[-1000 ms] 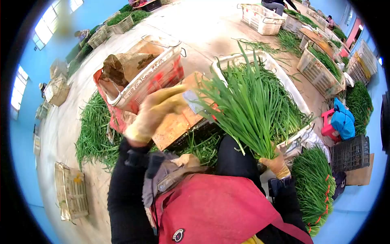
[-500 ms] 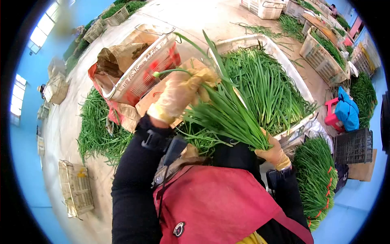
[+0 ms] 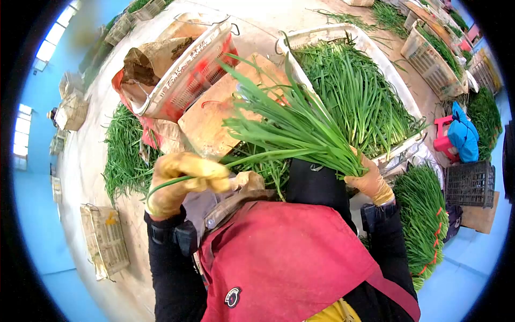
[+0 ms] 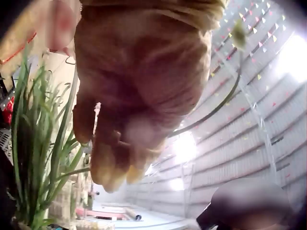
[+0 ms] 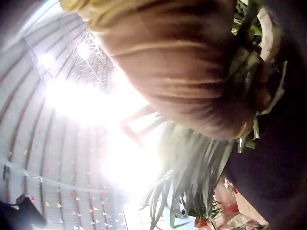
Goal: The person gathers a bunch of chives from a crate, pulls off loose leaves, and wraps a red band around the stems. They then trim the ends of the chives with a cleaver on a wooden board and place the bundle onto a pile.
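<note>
In the head view the gloved right hand (image 3: 370, 181) grips the base of a bunch of long green leafy stalks (image 3: 308, 131), which fans up and to the left. At the left, the gloved left hand (image 3: 185, 182) pinches a single green stalk (image 3: 171, 183) whose far part runs toward the bunch. The left wrist view shows the left hand (image 4: 139, 91) with its fingers curled and the thin stalk (image 4: 216, 109) sticking out past it. In the right wrist view the right hand (image 5: 177, 62) is wrapped round the bunch, leaves (image 5: 189, 167) hanging beyond it.
A white crate (image 3: 410, 102) of greens stands beyond the bunch. A wooden board (image 3: 214, 121) lies beside a red-stained crate (image 3: 188, 72). Loose greens (image 3: 126, 155) cover the floor at left; tied bundles (image 3: 421, 214) lie at right near a black crate (image 3: 470, 183).
The left hand first moved right to the bunch's leaves, then came back down and left with a stalk. The bunch has tipped leftward in the right hand.
</note>
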